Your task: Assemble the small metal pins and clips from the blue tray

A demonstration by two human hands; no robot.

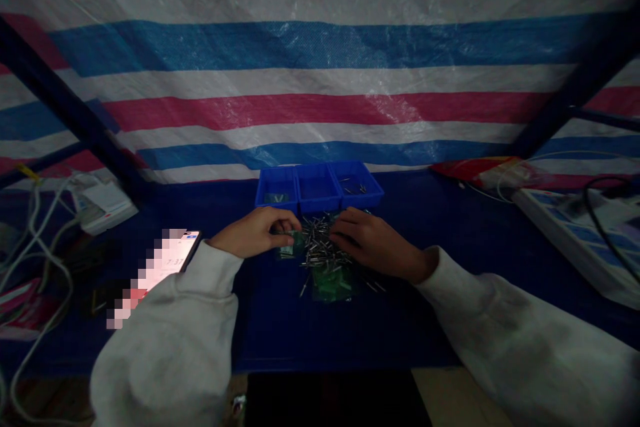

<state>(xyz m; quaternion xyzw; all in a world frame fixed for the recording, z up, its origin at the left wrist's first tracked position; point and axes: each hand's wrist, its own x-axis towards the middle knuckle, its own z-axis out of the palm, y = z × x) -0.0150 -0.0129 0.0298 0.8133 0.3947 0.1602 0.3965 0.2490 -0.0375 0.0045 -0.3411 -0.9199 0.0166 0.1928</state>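
My left hand has its fingers closed on a small clear bag with a few metal pieces in it, left of a pile of thin metal pins. At the pile's right side is my right hand, its fingers bent together over the pins; what they hold, if anything, is too small to tell. A greenish plastic bag lies at the near edge of the pile. Behind it stand three joined blue bins: the left bin holds a small bag, the right bin some loose pins.
A lit phone lies by my left sleeve on the blue table. White cables and a white box are at the left. A large white tray-like object and a red bag sit at the right.
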